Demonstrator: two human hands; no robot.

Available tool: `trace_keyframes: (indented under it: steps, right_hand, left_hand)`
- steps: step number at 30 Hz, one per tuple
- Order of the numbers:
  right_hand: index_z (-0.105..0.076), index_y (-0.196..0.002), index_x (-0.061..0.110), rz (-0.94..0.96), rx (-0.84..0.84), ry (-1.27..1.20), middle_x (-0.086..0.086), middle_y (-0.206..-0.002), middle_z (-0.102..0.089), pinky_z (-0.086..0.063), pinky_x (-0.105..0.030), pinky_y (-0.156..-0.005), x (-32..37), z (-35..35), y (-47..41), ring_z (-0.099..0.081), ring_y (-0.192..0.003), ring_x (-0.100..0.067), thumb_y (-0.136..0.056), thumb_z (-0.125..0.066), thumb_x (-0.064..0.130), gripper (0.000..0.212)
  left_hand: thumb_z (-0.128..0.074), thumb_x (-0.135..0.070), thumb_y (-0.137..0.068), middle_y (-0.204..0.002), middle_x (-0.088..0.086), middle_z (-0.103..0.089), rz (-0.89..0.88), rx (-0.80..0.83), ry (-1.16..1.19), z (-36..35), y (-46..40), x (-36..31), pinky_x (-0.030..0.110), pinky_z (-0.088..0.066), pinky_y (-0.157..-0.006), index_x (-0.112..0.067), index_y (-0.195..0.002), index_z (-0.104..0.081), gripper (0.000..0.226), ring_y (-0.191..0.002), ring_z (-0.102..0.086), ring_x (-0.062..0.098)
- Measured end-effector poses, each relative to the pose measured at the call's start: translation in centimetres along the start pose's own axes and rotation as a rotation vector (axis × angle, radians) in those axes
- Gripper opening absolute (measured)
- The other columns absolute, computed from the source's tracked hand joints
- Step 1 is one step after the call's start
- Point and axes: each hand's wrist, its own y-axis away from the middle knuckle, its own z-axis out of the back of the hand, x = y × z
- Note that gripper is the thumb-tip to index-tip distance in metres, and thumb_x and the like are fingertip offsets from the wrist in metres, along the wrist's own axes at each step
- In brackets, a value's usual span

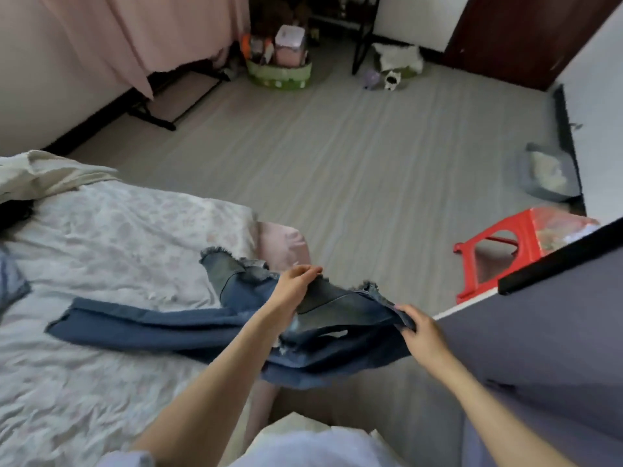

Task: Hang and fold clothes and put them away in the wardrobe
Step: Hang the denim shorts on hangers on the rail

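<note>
Holding a pair of jeans (323,318) low in the centre of the frame, stretched between both hands over the corner of the bed (111,251). Left hand (292,287) gripping the frayed hem of one leg from above, thumb and fingers curling round the dark cuff; right hand (422,335) pinching the bunched denim at the right end, fingers curled over the edge. Keeping the two grips apart and level, probably to pull the cloth taut and line up the layers for a fold, with the bed serving as the flat surface underneath. Trailing to the left across the pale flowered sheet, the rest of the garment lying flat as a long dark-blue band, its far end reaching toward the left of the frame. Showing raw, fringed hems, a faded grey-blue wash near the cuffs, and ripped patches with white threads just below the left wrist. Lying apart, the second frayed leg end pointing up toward the pink pillow (283,244) at the bed's edge. Standing at the right of the frame on the floor, a red stool (499,251), well apart from the jeans. Judging from this, folding under way, nothing yet put away.
</note>
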Motion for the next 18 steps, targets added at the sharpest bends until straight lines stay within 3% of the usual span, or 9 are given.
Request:
trace_keyframes:
  steps: [3,6,8,10,12,15,18]
  right_hand:
    - [-0.065,-0.104,0.006,-0.115,-0.106,-0.115,-0.015,-0.098,-0.069,-0.043,-0.034,-0.075,-3.5,3.5,0.3,-0.062,-0.095,-0.033,-0.089,-0.057,0.009,0.017]
    - [-0.064,-0.096,0.004,-0.170,-0.170,-0.211,-0.016,-0.087,-0.066,-0.037,-0.028,-0.069,-5.5,6.1,1.1,-0.059,-0.087,-0.030,-0.094,-0.051,0.010,0.015]
    - [-0.054,-0.075,0.007,-0.238,-0.233,-0.227,-0.011,-0.071,-0.057,-0.030,-0.029,-0.063,-6.2,7.3,1.8,-0.052,-0.077,-0.028,-0.095,-0.049,0.011,0.021]
    - [-0.046,-0.069,0.008,-0.285,-0.312,-0.258,-0.009,-0.067,-0.051,-0.026,-0.031,-0.062,-7.1,8.3,2.3,-0.048,-0.075,-0.027,-0.095,-0.049,0.009,0.026]
    - [-0.049,-0.078,0.004,-0.324,-0.376,-0.319,-0.010,-0.076,-0.053,-0.024,-0.029,-0.061,-7.7,8.6,2.9,-0.046,-0.077,-0.024,-0.095,-0.047,0.005,0.017]
    - [-0.052,-0.079,0.007,-0.441,-0.534,-0.660,-0.009,-0.078,-0.056,-0.036,-0.028,-0.063,-8.2,9.0,3.1,-0.048,-0.079,-0.022,-0.093,-0.042,-0.002,0.019]
    - [-0.043,-0.069,0.014,-0.506,-0.649,-1.218,-0.004,-0.059,-0.051,-0.038,-0.023,-0.049,-7.5,9.9,3.5,-0.048,-0.057,-0.014,-0.093,-0.034,-0.006,0.033]
  left_hand:
    - [-0.044,-0.010,-0.097,-0.091,0.012,-0.062,-0.035,0.078,0.028,-5.4,0.1,-2.8,0.035,-0.047,-0.083,-0.018,-0.080,-0.065,0.028,-0.088,-0.056,0.023]
    - [-0.036,-0.009,-0.100,-0.070,0.006,-0.053,-0.104,0.091,0.040,-7.7,0.6,-4.7,0.025,-0.037,-0.055,-0.017,-0.081,-0.062,0.033,-0.060,-0.049,0.014]
    - [-0.034,-0.008,-0.100,-0.063,0.004,-0.044,-0.098,0.054,0.074,-7.7,0.7,-5.9,0.024,-0.032,-0.050,-0.016,-0.082,-0.060,0.033,-0.050,-0.042,0.012]
    - [-0.032,-0.008,-0.100,-0.063,0.002,-0.039,-0.090,0.027,0.095,-7.4,0.6,-7.1,0.021,-0.038,-0.047,-0.017,-0.083,-0.058,0.032,-0.050,-0.041,0.011]
    - [-0.032,-0.008,-0.101,-0.067,0.003,-0.038,-0.081,0.012,0.137,-7.3,0.8,-8.2,0.022,-0.042,-0.048,-0.016,-0.083,-0.057,0.032,-0.055,-0.040,0.012]
    - [-0.031,-0.005,-0.100,-0.070,0.003,-0.035,-0.082,-0.059,0.128,-6.7,0.7,-8.9,0.022,-0.039,-0.047,-0.015,-0.083,-0.057,0.033,-0.057,-0.036,0.011]
    - [-0.031,-0.003,-0.097,-0.068,0.003,-0.040,-0.112,-0.052,-0.136,-6.0,0.2,-8.9,0.019,-0.041,-0.039,-0.010,-0.099,-0.060,0.029,-0.054,-0.040,0.012]
